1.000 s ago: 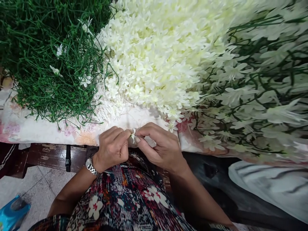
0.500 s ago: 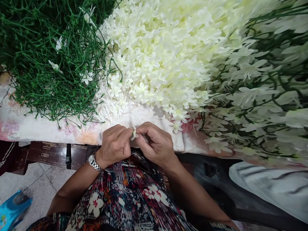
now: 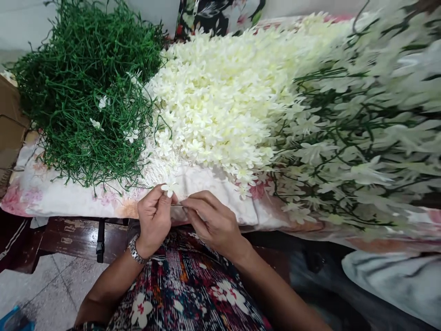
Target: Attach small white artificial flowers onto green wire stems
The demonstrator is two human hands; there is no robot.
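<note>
My left hand (image 3: 154, 220), with a metal watch on its wrist, pinches a small white artificial flower (image 3: 169, 188) between thumb and forefinger at the table's near edge. My right hand (image 3: 210, 223) sits right beside it and pinches a thin white stamen piece (image 3: 178, 204) that runs across to the left fingers. Just beyond both hands lies a large heap of loose cream-white flowers (image 3: 220, 96) on a floral cloth (image 3: 69, 197).
A mound of bare green plastic stems (image 3: 82, 96) fills the left of the cloth. Finished green sprays with white flowers (image 3: 361, 133) cover the right. A brown cardboard box (image 3: 8, 119) stands at the far left. Dark wooden table edge (image 3: 72, 230) and tiled floor lie below.
The camera has tilted up, showing more of the piles. My hands have drawn slightly apart; the flower now stands up in my left fingers and the stamen piece spans between the hands.
</note>
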